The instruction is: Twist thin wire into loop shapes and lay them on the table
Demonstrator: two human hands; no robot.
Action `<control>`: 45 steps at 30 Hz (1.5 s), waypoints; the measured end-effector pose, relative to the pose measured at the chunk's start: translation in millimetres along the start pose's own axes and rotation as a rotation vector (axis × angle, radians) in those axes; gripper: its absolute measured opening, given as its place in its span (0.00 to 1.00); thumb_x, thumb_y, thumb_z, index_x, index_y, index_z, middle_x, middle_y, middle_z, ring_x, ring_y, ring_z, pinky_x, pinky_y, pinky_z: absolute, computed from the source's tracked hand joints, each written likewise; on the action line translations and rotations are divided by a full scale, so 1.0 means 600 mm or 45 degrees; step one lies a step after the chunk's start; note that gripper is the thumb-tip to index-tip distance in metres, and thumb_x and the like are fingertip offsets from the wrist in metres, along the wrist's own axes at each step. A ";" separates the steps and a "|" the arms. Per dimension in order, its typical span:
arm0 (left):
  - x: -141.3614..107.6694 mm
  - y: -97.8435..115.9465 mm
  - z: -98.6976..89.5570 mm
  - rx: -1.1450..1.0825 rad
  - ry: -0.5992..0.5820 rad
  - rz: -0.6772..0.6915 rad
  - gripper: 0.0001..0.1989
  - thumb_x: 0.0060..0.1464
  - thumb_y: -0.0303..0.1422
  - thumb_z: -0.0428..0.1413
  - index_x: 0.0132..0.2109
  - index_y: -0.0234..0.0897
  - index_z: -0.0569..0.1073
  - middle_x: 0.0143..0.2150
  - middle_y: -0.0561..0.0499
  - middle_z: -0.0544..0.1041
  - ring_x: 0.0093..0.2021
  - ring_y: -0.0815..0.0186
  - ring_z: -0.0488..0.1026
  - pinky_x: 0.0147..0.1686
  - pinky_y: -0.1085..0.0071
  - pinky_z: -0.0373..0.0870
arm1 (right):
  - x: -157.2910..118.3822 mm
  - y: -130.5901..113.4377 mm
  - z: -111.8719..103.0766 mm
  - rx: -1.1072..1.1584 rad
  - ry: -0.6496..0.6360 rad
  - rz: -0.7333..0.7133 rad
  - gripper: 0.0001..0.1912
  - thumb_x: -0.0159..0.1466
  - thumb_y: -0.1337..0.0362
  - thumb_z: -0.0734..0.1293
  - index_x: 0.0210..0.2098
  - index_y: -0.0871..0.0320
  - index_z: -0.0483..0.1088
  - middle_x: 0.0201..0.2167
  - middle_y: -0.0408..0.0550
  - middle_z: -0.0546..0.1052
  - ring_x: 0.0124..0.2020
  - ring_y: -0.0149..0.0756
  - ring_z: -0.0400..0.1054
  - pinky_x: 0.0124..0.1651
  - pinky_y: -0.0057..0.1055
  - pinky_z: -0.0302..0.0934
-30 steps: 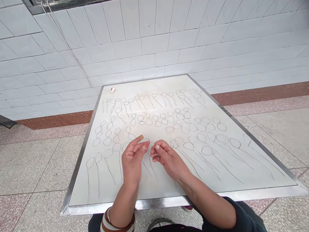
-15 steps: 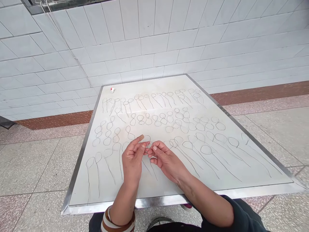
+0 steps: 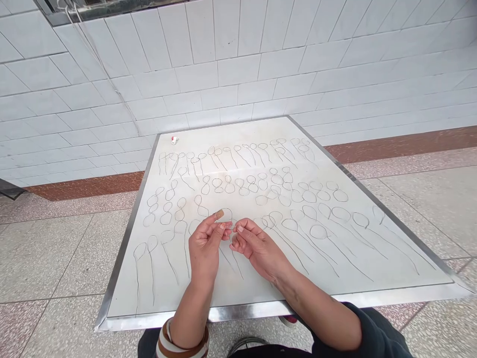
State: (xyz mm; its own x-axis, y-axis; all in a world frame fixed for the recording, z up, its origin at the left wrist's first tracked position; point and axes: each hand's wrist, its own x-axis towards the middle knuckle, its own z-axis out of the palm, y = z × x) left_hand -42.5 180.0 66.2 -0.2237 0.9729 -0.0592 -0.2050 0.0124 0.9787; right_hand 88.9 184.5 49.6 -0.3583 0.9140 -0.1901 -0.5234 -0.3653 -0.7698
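Note:
Thumb and fingers of my left hand (image 3: 207, 238) pinch a thin wire (image 3: 230, 238) above the middle front of the table. Close by on the right, my right hand (image 3: 257, 243) pinches the same wire, its fingertips almost meeting the left ones. Much of this wire is hidden by the fingers, so its full shape cannot be made out. Around the hands lie wire loops with long tails, such as a loop (image 3: 318, 231) to the right and another (image 3: 140, 249) to the left. Beyond them, wires bent into figure eights (image 3: 205, 185) lie in a row.
The white table (image 3: 194, 293) has a metal edge (image 3: 242, 312) close to my body. Farther back lies a row of looped wires (image 3: 263, 146). A small red and white object (image 3: 175, 140) sits at the far left corner. A white tiled wall (image 3: 238, 92) stands behind.
My right fingers have shifted slightly around the wire, and a bit more of it shows between the hands. The wires on the table lie as before.

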 end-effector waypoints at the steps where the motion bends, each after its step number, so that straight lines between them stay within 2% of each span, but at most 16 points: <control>1: 0.000 0.000 0.000 0.004 0.003 -0.005 0.15 0.53 0.36 0.61 0.48 0.38 0.78 0.31 0.50 0.79 0.37 0.63 0.77 0.36 0.68 0.71 | 0.000 0.000 0.001 -0.023 0.011 -0.003 0.11 0.62 0.53 0.68 0.33 0.53 0.66 0.20 0.36 0.61 0.27 0.29 0.59 0.41 0.31 0.60; 4: -0.001 0.000 0.002 0.008 -0.004 -0.023 0.16 0.53 0.36 0.61 0.49 0.38 0.77 0.32 0.49 0.80 0.36 0.63 0.77 0.36 0.68 0.71 | -0.001 0.000 0.000 -0.157 0.032 -0.053 0.11 0.64 0.53 0.66 0.34 0.53 0.66 0.18 0.34 0.56 0.22 0.28 0.50 0.31 0.28 0.55; 7: -0.003 0.000 0.002 0.026 -0.028 -0.034 0.16 0.54 0.36 0.61 0.50 0.38 0.77 0.32 0.49 0.80 0.34 0.66 0.76 0.37 0.68 0.72 | -0.002 0.000 -0.003 -0.361 0.044 -0.084 0.11 0.67 0.52 0.63 0.34 0.53 0.65 0.19 0.34 0.54 0.20 0.27 0.43 0.24 0.26 0.45; 9: -0.004 0.001 0.001 0.050 -0.032 -0.042 0.16 0.54 0.36 0.60 0.50 0.39 0.77 0.32 0.50 0.80 0.33 0.68 0.75 0.39 0.68 0.72 | -0.004 0.000 -0.004 -0.547 0.068 -0.131 0.12 0.67 0.52 0.61 0.34 0.53 0.64 0.19 0.35 0.54 0.19 0.27 0.42 0.23 0.27 0.42; 12: -0.004 0.002 -0.002 0.049 -0.041 -0.030 0.17 0.54 0.36 0.60 0.51 0.39 0.77 0.31 0.52 0.79 0.31 0.70 0.73 0.41 0.68 0.72 | -0.007 0.002 -0.004 -0.802 0.081 -0.284 0.12 0.68 0.52 0.60 0.35 0.53 0.66 0.21 0.37 0.57 0.21 0.28 0.45 0.24 0.28 0.44; 14: -0.004 0.002 -0.003 0.037 -0.053 -0.014 0.17 0.54 0.36 0.61 0.51 0.39 0.77 0.31 0.52 0.79 0.30 0.70 0.73 0.42 0.67 0.72 | -0.009 0.004 -0.003 -0.858 0.097 -0.329 0.12 0.68 0.52 0.60 0.35 0.53 0.66 0.22 0.37 0.59 0.21 0.28 0.46 0.25 0.28 0.45; 19: -0.009 0.003 0.005 0.085 -0.093 0.013 0.18 0.55 0.36 0.60 0.53 0.41 0.75 0.36 0.50 0.80 0.37 0.66 0.76 0.48 0.64 0.70 | -0.009 0.006 0.000 -0.711 0.194 -0.278 0.13 0.67 0.51 0.61 0.33 0.52 0.64 0.18 0.35 0.57 0.19 0.28 0.49 0.22 0.27 0.47; 22: -0.012 0.002 0.013 0.040 -0.118 0.033 0.20 0.51 0.34 0.63 0.53 0.42 0.75 0.40 0.50 0.81 0.42 0.65 0.77 0.52 0.63 0.69 | -0.008 0.005 0.001 -0.648 0.198 -0.253 0.13 0.67 0.50 0.61 0.34 0.52 0.64 0.18 0.35 0.60 0.17 0.27 0.51 0.20 0.26 0.48; 24: -0.012 0.000 0.015 0.015 -0.093 0.032 0.21 0.49 0.32 0.64 0.52 0.41 0.75 0.39 0.50 0.81 0.44 0.64 0.77 0.53 0.62 0.68 | -0.007 0.005 0.001 -0.629 0.179 -0.244 0.13 0.67 0.50 0.61 0.35 0.52 0.63 0.18 0.35 0.61 0.16 0.26 0.52 0.20 0.26 0.49; 29: -0.009 -0.001 0.009 0.045 -0.052 0.033 0.21 0.50 0.33 0.63 0.52 0.41 0.74 0.35 0.51 0.80 0.43 0.63 0.77 0.51 0.62 0.68 | -0.005 0.009 0.003 -0.534 0.078 -0.179 0.14 0.65 0.49 0.63 0.36 0.53 0.63 0.23 0.36 0.66 0.18 0.26 0.56 0.23 0.27 0.53; 36: -0.006 0.003 0.001 0.039 0.003 0.115 0.19 0.52 0.33 0.62 0.52 0.41 0.74 0.32 0.54 0.76 0.38 0.68 0.75 0.51 0.65 0.68 | -0.004 0.011 0.006 -0.255 -0.023 -0.056 0.15 0.64 0.50 0.66 0.33 0.55 0.65 0.26 0.38 0.68 0.24 0.27 0.59 0.29 0.28 0.54; 41: -0.008 0.004 0.003 -0.043 0.012 0.110 0.21 0.52 0.33 0.62 0.54 0.42 0.73 0.28 0.56 0.72 0.34 0.69 0.73 0.46 0.68 0.70 | -0.006 0.015 0.006 -0.302 -0.064 -0.111 0.15 0.65 0.49 0.64 0.35 0.54 0.67 0.25 0.39 0.68 0.25 0.28 0.59 0.30 0.28 0.55; 45: -0.007 0.009 0.000 -0.157 0.017 0.116 0.27 0.51 0.32 0.63 0.59 0.45 0.69 0.26 0.59 0.70 0.30 0.71 0.72 0.44 0.69 0.70 | -0.008 0.013 0.004 -0.433 -0.141 -0.119 0.16 0.67 0.48 0.61 0.41 0.54 0.69 0.24 0.40 0.67 0.23 0.28 0.57 0.27 0.28 0.51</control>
State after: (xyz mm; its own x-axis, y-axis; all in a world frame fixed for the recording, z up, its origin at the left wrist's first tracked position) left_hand -42.8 175.8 72.0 -0.2591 0.9655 0.0253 -0.2989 -0.1050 0.9485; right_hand 84.6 176.6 46.2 -0.4122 0.9093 -0.0565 -0.2775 -0.1844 -0.9429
